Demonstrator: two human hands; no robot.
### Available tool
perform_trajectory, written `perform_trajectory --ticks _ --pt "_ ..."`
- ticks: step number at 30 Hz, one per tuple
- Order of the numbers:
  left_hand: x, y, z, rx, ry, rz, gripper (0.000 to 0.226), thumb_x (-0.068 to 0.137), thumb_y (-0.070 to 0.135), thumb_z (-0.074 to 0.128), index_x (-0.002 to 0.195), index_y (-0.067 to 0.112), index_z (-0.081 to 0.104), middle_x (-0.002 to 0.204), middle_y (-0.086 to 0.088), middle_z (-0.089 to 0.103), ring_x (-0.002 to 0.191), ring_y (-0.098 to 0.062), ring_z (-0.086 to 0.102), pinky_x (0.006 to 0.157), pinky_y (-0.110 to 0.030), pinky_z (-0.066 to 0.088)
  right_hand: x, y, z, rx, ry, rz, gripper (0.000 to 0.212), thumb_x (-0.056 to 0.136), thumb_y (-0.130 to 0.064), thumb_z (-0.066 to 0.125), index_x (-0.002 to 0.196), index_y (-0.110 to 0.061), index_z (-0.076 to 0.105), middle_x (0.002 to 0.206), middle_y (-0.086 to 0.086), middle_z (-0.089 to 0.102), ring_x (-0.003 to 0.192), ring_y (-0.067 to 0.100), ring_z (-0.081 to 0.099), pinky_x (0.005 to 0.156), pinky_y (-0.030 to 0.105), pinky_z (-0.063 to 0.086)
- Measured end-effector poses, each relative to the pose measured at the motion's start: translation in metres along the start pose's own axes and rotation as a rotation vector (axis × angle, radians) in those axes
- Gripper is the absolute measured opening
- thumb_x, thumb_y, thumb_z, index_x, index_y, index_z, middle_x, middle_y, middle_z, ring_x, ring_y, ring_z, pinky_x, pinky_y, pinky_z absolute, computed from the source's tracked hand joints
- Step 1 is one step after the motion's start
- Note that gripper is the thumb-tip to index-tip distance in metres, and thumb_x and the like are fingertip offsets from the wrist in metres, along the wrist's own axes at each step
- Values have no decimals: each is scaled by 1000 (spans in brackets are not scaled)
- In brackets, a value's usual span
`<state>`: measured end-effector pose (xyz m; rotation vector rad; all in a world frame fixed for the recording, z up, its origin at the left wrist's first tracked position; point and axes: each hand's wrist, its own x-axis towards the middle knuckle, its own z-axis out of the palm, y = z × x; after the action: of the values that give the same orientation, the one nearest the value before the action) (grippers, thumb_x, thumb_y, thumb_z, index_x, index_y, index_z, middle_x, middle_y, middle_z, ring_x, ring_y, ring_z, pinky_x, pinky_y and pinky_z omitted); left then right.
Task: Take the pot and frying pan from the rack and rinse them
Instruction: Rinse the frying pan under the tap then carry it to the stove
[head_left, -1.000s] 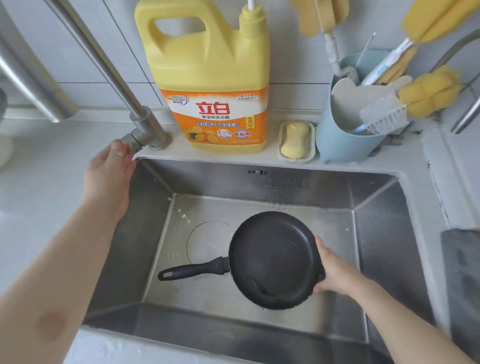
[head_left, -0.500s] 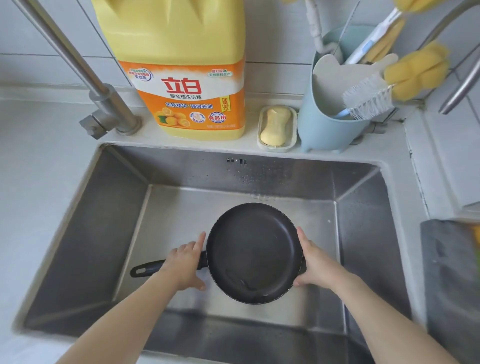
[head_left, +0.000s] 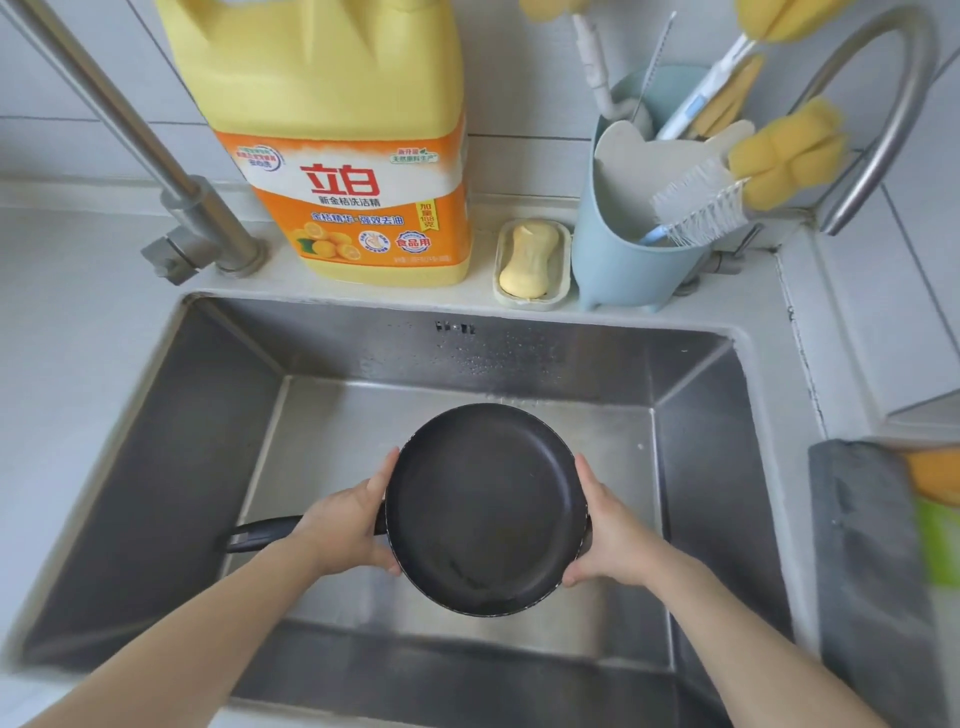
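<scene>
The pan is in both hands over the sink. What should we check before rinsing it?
1. Left hand grips the pan by its rim: ok.
2. Right hand grips the opposite rim: ok.
3. Pan is above the sink: ok.
4. Water running from the tap: not ok, no stream visible.
5. Pan under the spout: cannot tell, spout out of view.
6. Pot rinsed: cannot tell, no pot visible.

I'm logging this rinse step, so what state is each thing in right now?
frying pan: held over the sink, open side up
left hand: grips the pan's left rim
right hand: grips its right rim
sink: no water running
soap: lying in its dish
</scene>
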<state>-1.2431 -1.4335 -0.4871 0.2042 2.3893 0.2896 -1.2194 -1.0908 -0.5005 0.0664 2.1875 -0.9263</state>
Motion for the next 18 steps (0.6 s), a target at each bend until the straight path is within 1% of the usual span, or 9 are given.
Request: perform_trajectory --ticks 2,4,6,7,10,13,15,16,18 --pt "-14 -1 -21 -8 -1 -2 141 62 53 83 146 38 -29 127 10 55 111 -21 58 85 -31 46 -12 -14 -10 34 8 -32 154 46 -36 92 145 -48 -26 152 -14 24 136 14 35 108 33 40" --pt "-30 0 -46 -47 -12 4 144 57 52 85 143 47 -31 114 10 63 103 -22 62 90 -35 49 -26 -31 -21 56 11 -61 155 43 -40 91 145 -50 -25 150 -17 26 134 11 36 108 35 41" --pt "-51 4 -70 -79 -5 22 146 51 50 87 141 53 -28 96 8 67 91 -20 64 86 -34 51 -45 -48 -33 66 1 -84 155 43 -42 91 145 -50 -25 148 -18 27 130 8 38 108 33 41" --pt "-63 9 -81 -86 -8 33 145 50 49 86 140 56 -27 92 7 67 89 -19 64 85 -33 51 -57 -55 -39 71 -4 -92 154 44 -42 92 146 -48 -24 146 -18 29 126 6 42 106 30 42" --pt "-98 27 -110 -76 1 80 141 48 50 85 132 65 -27 100 8 69 94 -17 64 88 -31 50 -96 -74 -54 88 -10 -117 150 49 -36 92 149 -45 -20 136 -18 41 106 1 56 95 22 49" --pt "-129 44 -136 -69 12 118 136 47 52 85 130 70 -22 116 11 66 106 -16 62 96 -34 47 -134 -89 -66 90 5 -124 150 47 -37 91 149 -47 -19 131 -12 51 97 4 65 92 27 53" --pt "-147 54 -153 -55 18 149 136 49 54 84 135 65 -19 124 13 62 113 -15 58 99 -32 44 -157 -101 -74 79 27 -119 152 46 -40 91 148 -47 -21 128 -10 54 91 5 68 93 30 53" --pt "-155 59 -162 -53 29 165 136 49 53 84 139 61 -18 124 14 61 114 -15 58 99 -32 44 -168 -109 -79 75 39 -118 152 46 -40 91 148 -45 -21 128 -12 54 91 4 68 95 30 51" --pt "-171 67 -177 -70 71 205 134 49 49 85 140 60 -12 114 14 65 103 -13 63 93 -32 49 -187 -124 -88 71 76 -136 153 47 -38 91 149 -42 -22 124 -15 58 96 3 67 97 29 50"
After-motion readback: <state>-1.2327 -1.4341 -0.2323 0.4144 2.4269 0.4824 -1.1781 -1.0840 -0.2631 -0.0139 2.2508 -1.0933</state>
